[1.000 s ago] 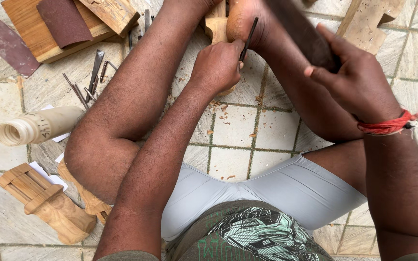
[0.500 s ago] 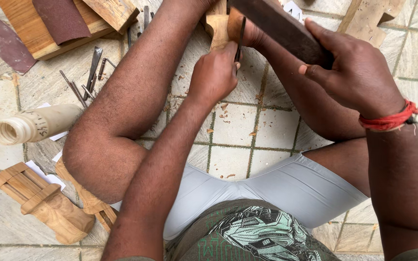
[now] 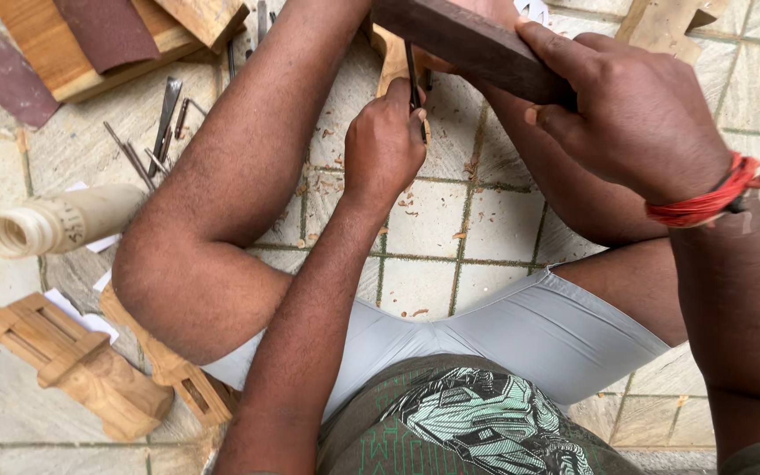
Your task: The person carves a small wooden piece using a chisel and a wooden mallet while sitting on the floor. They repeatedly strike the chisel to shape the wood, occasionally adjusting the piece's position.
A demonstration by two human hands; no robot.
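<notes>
While the left hand (image 3: 386, 145) grips a thin chisel (image 3: 412, 75), the right hand (image 3: 635, 110) clasps a dark wooden block (image 3: 468, 40).

Tiled floor (image 3: 450, 220): person seated on it, knees apart. Between the legs, toward the far edge, a wooden workpiece (image 3: 390, 54); chisel (image 3: 412, 75) upright on it in the left hand (image 3: 384, 145). Above it, wooden block (image 3: 468, 44) in the right hand (image 3: 635, 110). Left of the left knee: paper roll (image 3: 59, 220); behind it, loose metal tools (image 3: 160, 123). Far left corner: boards (image 3: 54, 53) with sandpaper sheet (image 3: 107, 31) on top. Near left: carved wooden piece (image 3: 76, 365). Wood chips (image 3: 415, 198) scattered centrally.
</notes>
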